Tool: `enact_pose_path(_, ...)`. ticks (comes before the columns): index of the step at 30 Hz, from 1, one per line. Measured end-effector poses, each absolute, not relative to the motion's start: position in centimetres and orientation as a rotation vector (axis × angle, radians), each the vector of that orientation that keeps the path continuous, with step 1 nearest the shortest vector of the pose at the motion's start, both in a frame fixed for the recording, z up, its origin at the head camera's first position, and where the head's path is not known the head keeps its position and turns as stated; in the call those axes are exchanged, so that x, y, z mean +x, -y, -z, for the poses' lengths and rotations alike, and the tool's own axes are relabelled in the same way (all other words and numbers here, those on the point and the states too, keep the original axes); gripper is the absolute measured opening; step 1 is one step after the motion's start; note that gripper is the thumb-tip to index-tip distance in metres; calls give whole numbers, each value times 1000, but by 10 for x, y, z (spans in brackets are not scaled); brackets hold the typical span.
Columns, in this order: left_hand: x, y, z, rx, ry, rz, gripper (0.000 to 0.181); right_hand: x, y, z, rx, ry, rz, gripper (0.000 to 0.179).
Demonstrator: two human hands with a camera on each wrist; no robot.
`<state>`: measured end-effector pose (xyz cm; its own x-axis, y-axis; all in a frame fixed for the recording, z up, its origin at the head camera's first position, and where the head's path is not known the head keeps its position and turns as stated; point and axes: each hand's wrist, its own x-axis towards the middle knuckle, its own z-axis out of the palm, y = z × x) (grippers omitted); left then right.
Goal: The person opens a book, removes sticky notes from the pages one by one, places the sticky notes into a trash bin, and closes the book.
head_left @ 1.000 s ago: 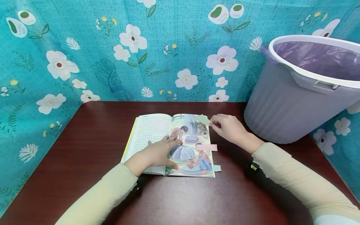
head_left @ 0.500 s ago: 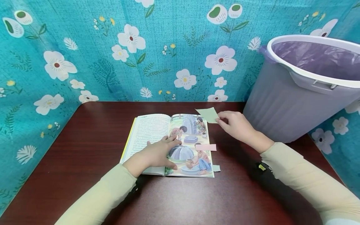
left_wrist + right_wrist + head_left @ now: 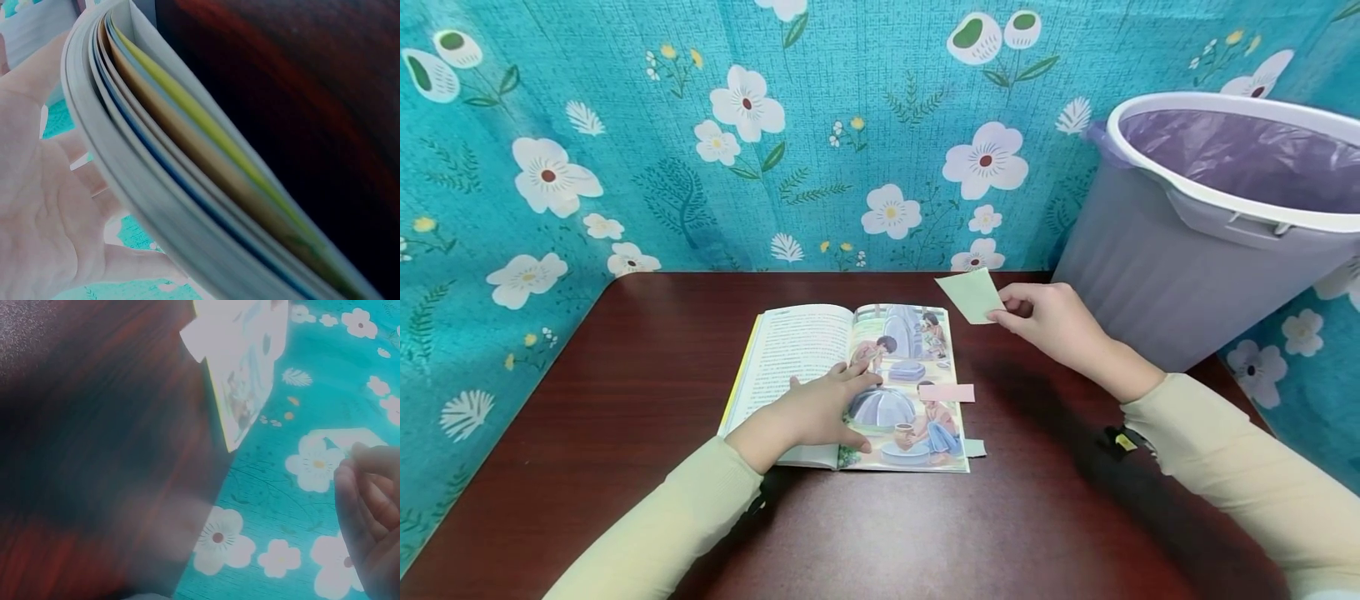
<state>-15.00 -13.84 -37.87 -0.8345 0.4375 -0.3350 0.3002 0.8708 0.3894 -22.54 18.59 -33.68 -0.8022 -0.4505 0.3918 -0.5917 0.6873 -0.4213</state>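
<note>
An open book (image 3: 797, 346) lies on the dark table, text on its left page and a coloured picture on the right one. Across both pages rests my left hand (image 3: 820, 408), fingers spread; its palm and the book's page edges (image 3: 150, 187) fill much of the left wrist view. My right hand (image 3: 1060, 325) pinches a pale green sticky note (image 3: 972, 296) by its corner between thumb and fingers, above the table beyond the book's top right corner. A pink paper strip (image 3: 946, 392) sticks out over the right page edge. Lower down, a small pale green tab (image 3: 975, 448) protrudes.
A large grey bin (image 3: 1172, 250) with a purple liner stands at the right, near the right hand. Behind the table (image 3: 662, 350) hangs a turquoise flowered cloth (image 3: 835, 100).
The right hand has drawn the green sticky note off the right page, moving up and to the right with it. The left hand has stayed on the book.
</note>
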Motion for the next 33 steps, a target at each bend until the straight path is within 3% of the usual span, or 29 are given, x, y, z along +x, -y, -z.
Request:
enact_pose_path(12,-149,138,377,538,-2621,-445,92,-214,-197,307,729,2639,-952,15)
enact_pose_path(33,-150,138,379,526,-2621,-451,92,-203,-214,271,690,2453,-951,8)
